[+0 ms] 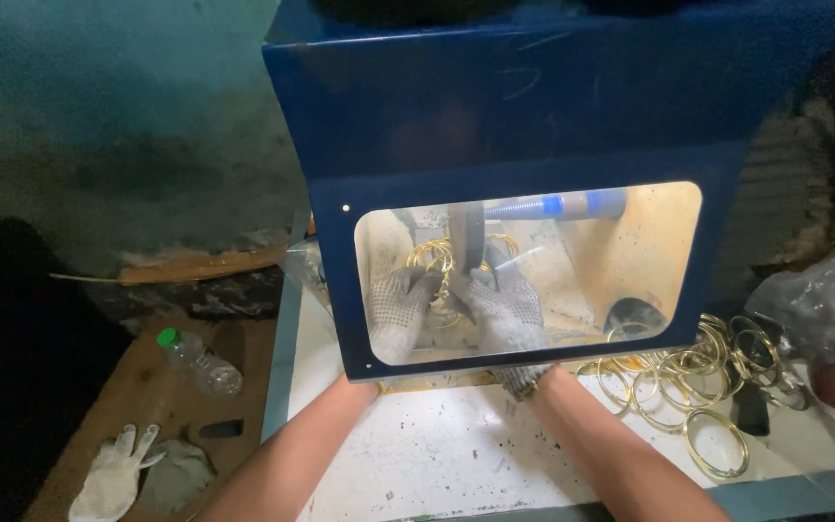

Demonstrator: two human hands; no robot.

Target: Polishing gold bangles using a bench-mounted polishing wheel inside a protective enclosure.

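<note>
Left hand and right hand, gloved, both closing on gold rings inside blue cabinet (through window); rings looking stiff, light, slippery — gripping by rims.

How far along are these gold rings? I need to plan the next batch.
Done: cannot tell; no finished pile is set apart. In hand: behind the blue hood's window, the gloved left hand and right hand hold a bunch of gold rings against the upright tool. Left, it seems: the loose heap of rings on the white table to the right, if those are unworked.
</note>
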